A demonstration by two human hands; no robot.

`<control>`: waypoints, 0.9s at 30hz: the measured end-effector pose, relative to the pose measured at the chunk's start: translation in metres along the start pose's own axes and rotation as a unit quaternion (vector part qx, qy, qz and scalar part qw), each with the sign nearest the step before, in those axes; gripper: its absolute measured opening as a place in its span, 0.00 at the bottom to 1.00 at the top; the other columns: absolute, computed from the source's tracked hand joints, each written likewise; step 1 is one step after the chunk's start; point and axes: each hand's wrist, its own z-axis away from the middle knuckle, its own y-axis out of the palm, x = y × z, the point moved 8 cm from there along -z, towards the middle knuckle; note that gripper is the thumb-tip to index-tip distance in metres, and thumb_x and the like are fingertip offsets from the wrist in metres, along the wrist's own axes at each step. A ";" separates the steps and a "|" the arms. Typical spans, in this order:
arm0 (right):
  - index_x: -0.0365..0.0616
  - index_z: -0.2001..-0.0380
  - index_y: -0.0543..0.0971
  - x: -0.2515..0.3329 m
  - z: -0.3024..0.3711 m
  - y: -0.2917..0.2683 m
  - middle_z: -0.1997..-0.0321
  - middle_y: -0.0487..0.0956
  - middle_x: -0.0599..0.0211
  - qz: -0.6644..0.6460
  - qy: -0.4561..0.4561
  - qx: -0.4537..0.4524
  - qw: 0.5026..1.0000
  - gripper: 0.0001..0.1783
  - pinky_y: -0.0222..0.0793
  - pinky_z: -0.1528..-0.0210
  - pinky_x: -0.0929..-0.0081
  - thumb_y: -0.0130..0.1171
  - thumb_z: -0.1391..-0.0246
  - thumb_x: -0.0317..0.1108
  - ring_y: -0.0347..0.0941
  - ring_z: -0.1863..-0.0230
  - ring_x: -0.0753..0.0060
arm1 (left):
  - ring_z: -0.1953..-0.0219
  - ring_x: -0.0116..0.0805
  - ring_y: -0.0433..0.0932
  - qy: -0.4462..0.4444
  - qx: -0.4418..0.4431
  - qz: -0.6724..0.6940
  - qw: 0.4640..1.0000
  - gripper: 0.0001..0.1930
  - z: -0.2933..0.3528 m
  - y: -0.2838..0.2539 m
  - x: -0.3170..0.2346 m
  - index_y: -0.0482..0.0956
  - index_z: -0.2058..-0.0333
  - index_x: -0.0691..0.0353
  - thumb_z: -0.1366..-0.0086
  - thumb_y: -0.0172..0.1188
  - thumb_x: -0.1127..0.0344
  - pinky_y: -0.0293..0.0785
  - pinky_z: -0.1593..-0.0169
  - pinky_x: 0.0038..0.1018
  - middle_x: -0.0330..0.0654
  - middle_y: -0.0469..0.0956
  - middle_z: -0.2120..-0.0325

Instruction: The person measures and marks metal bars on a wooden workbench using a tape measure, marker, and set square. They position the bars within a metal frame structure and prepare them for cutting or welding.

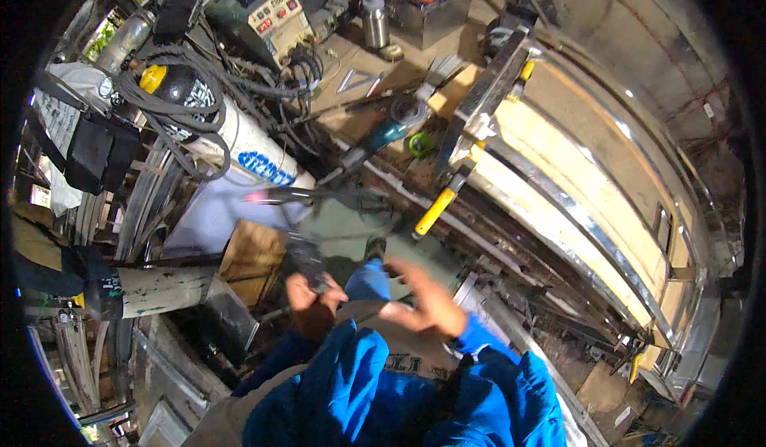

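Note:
My left hand [313,302] is closed around the dark handle of what looks like a TIG welding torch [305,257], held upright in front of me. Motion blurs its head, where a pink nozzle [257,197] points left. To the right of it, my right hand [431,299] is open above my lap, fingers spread and nothing in them. Ahead of both hands, a teal angle grinder [383,133] lies on the cluttered bench beside a green roll [420,145].
At the right stands a long curved metal frame [558,216] with wooden boards, and a yellow-handled clamp [435,213] juts toward me. A white gas cylinder [247,144] draped with cables lies to the left. A welding machine [279,23] and steel bottle [374,23] are at the back.

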 end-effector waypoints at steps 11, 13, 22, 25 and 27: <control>0.35 0.37 0.74 -0.027 0.061 0.005 0.41 0.80 0.59 -0.360 0.051 -0.198 0.910 0.20 0.68 0.35 0.68 0.55 0.28 0.30 0.74 0.39 0.70 | 0.49 0.45 0.76 0.187 0.334 -0.267 0.885 0.30 -0.026 0.141 -0.076 0.85 0.46 0.58 0.49 0.81 0.61 0.76 0.47 0.36 0.47 0.75 0.49; 0.35 0.37 0.73 -0.019 0.062 -0.001 0.43 0.80 0.61 -0.277 0.007 -0.188 0.942 0.20 0.69 0.37 0.69 0.55 0.28 0.31 0.74 0.42 0.72 | 0.50 0.46 0.78 0.247 0.295 -0.292 0.875 0.25 -0.026 0.141 -0.101 0.86 0.49 0.58 0.46 0.80 0.61 0.78 0.49 0.38 0.47 0.77 0.50; 0.36 0.41 0.75 -0.013 0.081 0.008 0.58 0.83 0.58 -0.181 0.077 -0.080 0.977 0.21 0.73 0.51 0.69 0.58 0.28 0.39 0.76 0.56 0.74 | 0.38 0.53 0.75 0.279 0.379 -0.357 0.807 0.35 -0.069 0.195 -0.164 0.67 0.31 0.65 0.33 0.67 0.62 0.73 0.37 0.45 0.54 0.74 0.39; 0.36 0.46 0.79 -0.012 0.082 0.007 0.63 0.84 0.55 -0.183 0.039 -0.083 0.979 0.18 0.74 0.53 0.69 0.60 0.30 0.39 0.78 0.60 0.73 | 0.53 0.47 0.85 0.092 0.349 -0.290 0.886 0.29 -0.083 0.174 -0.136 0.66 0.32 0.67 0.30 0.60 0.71 0.81 0.50 0.34 0.56 0.79 0.45; 0.36 0.47 0.79 -0.012 0.083 -0.001 0.64 0.84 0.55 -0.176 0.036 -0.090 0.980 0.18 0.75 0.55 0.69 0.61 0.30 0.39 0.78 0.62 0.73 | 0.60 0.39 0.86 -0.019 0.368 -0.294 0.882 0.22 -0.082 0.164 -0.115 0.71 0.38 0.70 0.29 0.56 0.74 0.82 0.53 0.34 0.52 0.83 0.52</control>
